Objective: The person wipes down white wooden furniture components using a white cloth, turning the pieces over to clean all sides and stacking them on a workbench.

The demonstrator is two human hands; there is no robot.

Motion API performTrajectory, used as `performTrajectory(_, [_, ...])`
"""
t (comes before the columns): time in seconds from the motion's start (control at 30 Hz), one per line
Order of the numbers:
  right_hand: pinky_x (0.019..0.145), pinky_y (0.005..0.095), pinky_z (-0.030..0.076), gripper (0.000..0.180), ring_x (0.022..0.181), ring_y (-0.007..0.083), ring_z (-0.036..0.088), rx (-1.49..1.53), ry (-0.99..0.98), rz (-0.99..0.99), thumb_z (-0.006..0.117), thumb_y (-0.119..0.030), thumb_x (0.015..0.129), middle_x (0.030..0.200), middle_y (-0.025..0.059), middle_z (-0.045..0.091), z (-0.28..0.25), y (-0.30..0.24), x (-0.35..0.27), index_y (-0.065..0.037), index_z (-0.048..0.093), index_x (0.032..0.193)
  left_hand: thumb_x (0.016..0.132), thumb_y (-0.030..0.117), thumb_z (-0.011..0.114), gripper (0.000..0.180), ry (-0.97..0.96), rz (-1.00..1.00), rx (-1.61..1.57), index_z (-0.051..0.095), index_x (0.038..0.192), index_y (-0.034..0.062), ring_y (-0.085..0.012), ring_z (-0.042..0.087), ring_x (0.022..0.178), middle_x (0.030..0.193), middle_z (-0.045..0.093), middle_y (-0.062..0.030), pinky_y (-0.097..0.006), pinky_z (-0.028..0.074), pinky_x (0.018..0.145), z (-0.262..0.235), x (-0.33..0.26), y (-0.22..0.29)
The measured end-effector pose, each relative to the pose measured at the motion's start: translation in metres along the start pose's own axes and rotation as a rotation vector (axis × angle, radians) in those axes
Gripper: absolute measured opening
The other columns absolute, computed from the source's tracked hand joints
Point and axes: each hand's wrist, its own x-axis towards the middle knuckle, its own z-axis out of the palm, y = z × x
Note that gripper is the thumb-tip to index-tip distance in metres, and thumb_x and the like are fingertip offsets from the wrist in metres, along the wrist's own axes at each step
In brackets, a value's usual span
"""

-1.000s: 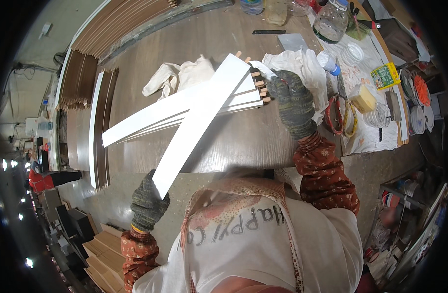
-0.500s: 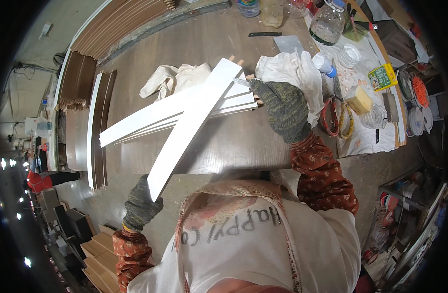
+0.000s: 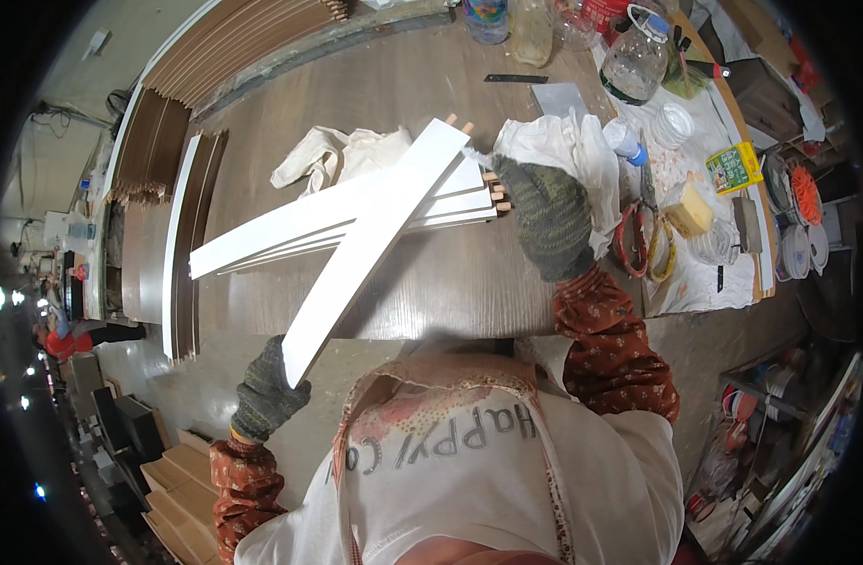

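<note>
A long white board (image 3: 379,247) with wooden dowels at its far end slants across a small stack of similar white boards (image 3: 271,224). My left hand (image 3: 269,391), in a dark knitted glove, grips the near end of the slanted board past the table's front edge. My right hand (image 3: 546,215), gloved the same way, is closed beside the board's far end. A small pale tip (image 3: 475,155) pokes out of its fingers near the board's edge; what it belongs to is hidden. Behind the stack lies a crumpled cream cloth (image 3: 309,158).
More boards (image 3: 179,250) stand along the table's left side, with a larger stack (image 3: 233,47) at the back left. On the right are a white cloth (image 3: 554,146), red-handled scissors (image 3: 631,240), a yellow sponge (image 3: 687,209) and a large clear bottle (image 3: 636,61).
My right hand and the pale tip have shifted slightly off the board's far edge to the right. The left hand keeps its grip; the whole view has moved a little.
</note>
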Motion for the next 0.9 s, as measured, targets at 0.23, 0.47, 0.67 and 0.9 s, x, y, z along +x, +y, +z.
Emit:
performTrajectory(0.23, [0.068,0.0284,0.051,0.022,0.071,0.0154,0.059,0.353,0.185,0.006,0.055,-0.005,0.086,0.085,0.0073,0.062,0.002,-0.003,0.003,-0.005,0.06,0.108,0.064,0.012,0.067,0.062,0.066,-0.011,0.072,0.044,0.12,0.0005,-0.0374,0.059,0.086,0.096,0.058,-0.0208,-0.042,0.048,0.073,0.012,0.002,-0.008])
performTrajectory(0.47, [0.064,0.0246,0.046,0.022,0.069,0.0107,0.055,0.95,0.222,0.577,0.056,-0.015,0.09,0.08,0.0036,0.06,-0.036,-0.007,0.008,0.0,0.059,0.106,0.059,0.01,0.066,0.065,0.128,0.114,0.258,0.045,0.12,0.0025,-0.0355,0.057,0.082,0.091,0.057,-0.0175,-0.042,0.047,0.073,-0.008,0.015,-0.033])
performTrajectory(0.67, [0.061,0.0233,0.046,0.024,0.068,0.0117,0.055,1.008,0.304,0.659,0.056,-0.017,0.09,0.077,0.0044,0.059,-0.028,-0.003,0.004,0.0,0.057,0.107,0.057,0.008,0.067,0.062,0.226,0.434,0.591,0.05,0.116,0.007,-0.0326,0.052,0.089,0.095,0.053,-0.0134,-0.041,0.044,0.077,-0.063,0.057,-0.033])
performTrajectory(0.9, [0.066,0.0246,0.052,0.025,0.079,0.0135,0.06,1.371,0.288,0.729,0.049,-0.003,0.09,0.096,0.0072,0.059,-0.001,-0.005,-0.015,-0.002,0.056,0.114,0.057,0.005,0.069,0.059,0.167,0.283,0.684,0.054,0.114,0.0129,-0.0338,0.051,0.1,0.104,0.055,-0.0123,-0.042,0.043,0.088,-0.095,0.123,-0.05])
